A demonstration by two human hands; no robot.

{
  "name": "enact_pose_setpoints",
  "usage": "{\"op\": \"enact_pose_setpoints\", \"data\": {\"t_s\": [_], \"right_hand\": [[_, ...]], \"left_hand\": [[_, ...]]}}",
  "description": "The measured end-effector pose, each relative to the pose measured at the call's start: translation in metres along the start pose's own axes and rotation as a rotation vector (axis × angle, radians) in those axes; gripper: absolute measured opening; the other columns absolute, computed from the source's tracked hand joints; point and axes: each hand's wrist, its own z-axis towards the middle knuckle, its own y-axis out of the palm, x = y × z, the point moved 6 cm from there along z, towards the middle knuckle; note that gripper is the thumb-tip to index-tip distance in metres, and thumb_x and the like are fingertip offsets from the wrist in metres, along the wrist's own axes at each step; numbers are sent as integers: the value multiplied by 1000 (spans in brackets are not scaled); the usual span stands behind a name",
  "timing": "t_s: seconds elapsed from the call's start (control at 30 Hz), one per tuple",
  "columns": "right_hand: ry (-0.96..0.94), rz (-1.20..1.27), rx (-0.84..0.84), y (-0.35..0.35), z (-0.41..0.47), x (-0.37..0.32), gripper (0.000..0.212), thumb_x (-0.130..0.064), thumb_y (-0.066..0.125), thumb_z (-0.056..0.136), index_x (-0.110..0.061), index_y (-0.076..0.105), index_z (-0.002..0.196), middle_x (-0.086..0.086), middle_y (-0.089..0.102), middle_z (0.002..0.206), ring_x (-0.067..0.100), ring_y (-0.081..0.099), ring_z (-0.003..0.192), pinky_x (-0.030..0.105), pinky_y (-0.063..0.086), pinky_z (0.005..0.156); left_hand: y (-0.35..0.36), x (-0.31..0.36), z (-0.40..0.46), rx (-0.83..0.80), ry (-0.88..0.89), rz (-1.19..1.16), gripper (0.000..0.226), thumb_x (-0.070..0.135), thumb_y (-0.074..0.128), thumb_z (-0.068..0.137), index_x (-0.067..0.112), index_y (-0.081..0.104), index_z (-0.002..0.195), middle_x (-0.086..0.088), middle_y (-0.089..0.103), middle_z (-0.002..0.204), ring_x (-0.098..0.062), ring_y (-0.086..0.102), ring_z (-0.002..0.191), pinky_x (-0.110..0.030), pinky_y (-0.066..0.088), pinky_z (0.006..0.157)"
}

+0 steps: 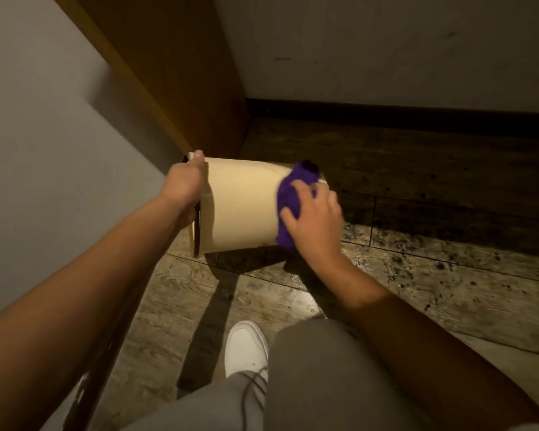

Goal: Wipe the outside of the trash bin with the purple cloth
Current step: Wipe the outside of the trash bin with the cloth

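A cream trash bin (pixel 241 206) is tipped on its side above the wooden floor, its open mouth facing left. My left hand (pixel 184 188) grips the rim at the mouth and holds the bin up. My right hand (pixel 313 219) presses the purple cloth (pixel 290 194) against the bin's outer wall near its base end on the right. The cloth is bunched, part of it sticking out above my fingers and part hanging below my palm. The bin's inside is hidden.
A grey wall (pixel 44 135) runs along the left, and a brown wooden panel (pixel 181 73) stands in the corner behind the bin. A white wall with a dark baseboard (pixel 402 110) closes the back. My white shoe (pixel 246 346) and grey trouser legs are below, on worn floorboards (pixel 433 275).
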Motion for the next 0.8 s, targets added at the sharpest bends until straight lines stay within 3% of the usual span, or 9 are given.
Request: {"op": "enact_pose_setpoints", "data": {"t_s": [0.1,0.2,0.33,0.4,0.47,0.53,0.63,0.8], "right_hand": [[281,-12,-107,4,0,74,48,-41,63,89,-24,54,133,13,55,126,36,55,115,43,50,89],[436,88,-81,-7,-1,108,40,-42,64,89,-24,59,124,11,58,124,34,60,110,36,43,83],[375,255,28,-32,15,79,36,-43,66,87,-28,61,120,4,62,120,26,61,104,34,46,83],[306,334,44,-44,24,55,36,-44,66,86,-31,61,119,-1,65,116,23,61,100,35,49,83],[248,367,-65,-47,30,35,40,-44,67,87,-35,59,125,-6,64,113,19,59,97,33,48,81],[197,331,-219,-41,28,18,50,-45,67,89,-36,52,136,-5,64,117,20,60,100,34,51,85],[152,241,-338,-22,22,5,62,-48,62,92,-35,42,149,1,62,136,28,61,117,41,52,95],[189,188,-477,18,5,5,59,-51,56,94,-39,41,150,3,60,140,30,59,120,46,52,98]], "left_hand": [[-14,-4,1,22,-6,-10,61,56,39,105,9,49,142,-10,63,120,-25,60,103,-45,43,93],[-18,-6,-3,-47,43,35,62,59,49,100,14,55,142,-8,64,125,-32,60,115,-52,44,104],[-8,-2,-16,-332,153,108,46,33,57,102,22,53,147,-3,60,129,-28,58,118,-45,48,92],[-5,-5,-20,-409,153,183,50,34,53,105,29,44,154,1,57,134,-25,57,120,-48,48,99],[-7,-8,-22,-380,149,264,50,47,48,105,32,43,153,2,57,133,-26,56,121,-54,46,106],[-13,0,-22,-268,209,274,48,52,48,104,30,53,146,2,60,128,-28,59,117,-55,48,103],[-19,23,-23,-89,284,205,40,44,55,103,29,60,140,-1,62,126,-25,61,111,-48,53,93],[-5,28,-34,-10,369,378,44,37,54,105,24,58,146,-9,58,144,-31,57,122,-52,49,105]]}}
